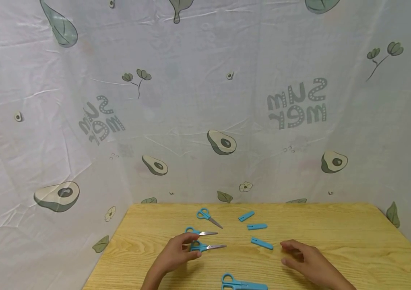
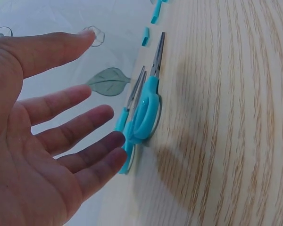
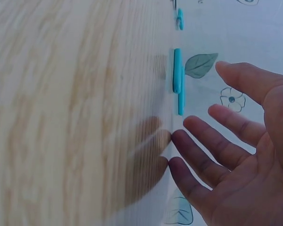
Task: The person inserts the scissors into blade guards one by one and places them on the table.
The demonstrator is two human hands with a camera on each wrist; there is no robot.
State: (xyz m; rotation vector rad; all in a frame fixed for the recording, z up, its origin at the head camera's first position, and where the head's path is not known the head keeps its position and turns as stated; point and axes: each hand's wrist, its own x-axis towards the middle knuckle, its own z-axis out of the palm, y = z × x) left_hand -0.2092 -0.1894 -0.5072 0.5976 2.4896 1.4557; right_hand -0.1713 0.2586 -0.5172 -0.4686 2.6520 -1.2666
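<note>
Blue-handled scissors lie on the wood table right by the left hand, fingers loosely spread, gripping nothing. Two more bare pairs sit just behind those, with three blue caps off to the right. Right hand's relaxed and empty too, near the closest cap. Capped pair up front, avocado-print sheet behind everything.
</note>
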